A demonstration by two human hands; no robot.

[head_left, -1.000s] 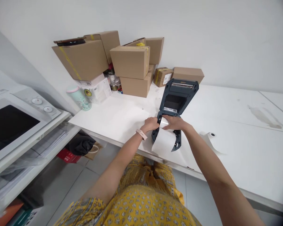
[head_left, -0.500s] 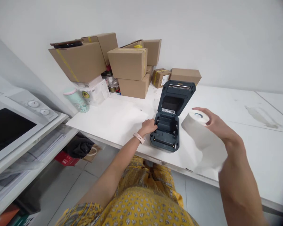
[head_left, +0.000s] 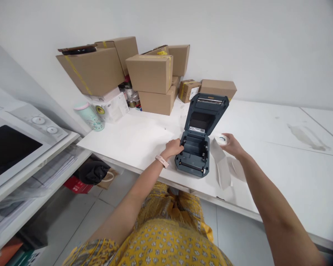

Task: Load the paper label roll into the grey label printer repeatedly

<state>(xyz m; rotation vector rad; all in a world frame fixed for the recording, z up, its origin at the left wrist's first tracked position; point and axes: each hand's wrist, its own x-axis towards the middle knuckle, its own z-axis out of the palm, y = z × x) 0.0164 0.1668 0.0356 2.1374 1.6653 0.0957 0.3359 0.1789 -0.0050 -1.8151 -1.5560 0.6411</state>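
Observation:
A dark label printer (head_left: 192, 153) stands on the white table with its lid (head_left: 207, 112) tilted up and its inner bay exposed. My left hand (head_left: 174, 147) is closed on the printer's left side, fingertips over the rim of the bay. Just right of the printer, my right hand (head_left: 233, 145) grips a white label roll (head_left: 219, 139) whose core faces up. A loose strip of label paper (head_left: 223, 171) trails from the roll across the table toward its front edge. The fingers on the roll's far side are hidden.
Cardboard boxes (head_left: 152, 75) are stacked along the wall at the back. A mint-green tumbler (head_left: 90, 118) stands at the left beside a white box (head_left: 113, 107). Further left, a white microwave (head_left: 24, 133) sits on a shelf. The table's front edge (head_left: 161, 181) runs close to my body.
My right hand has brought the label roll lower and to the left, nearer the printer, and the paper strip now lies lower. My left hand stays at the printer's side.

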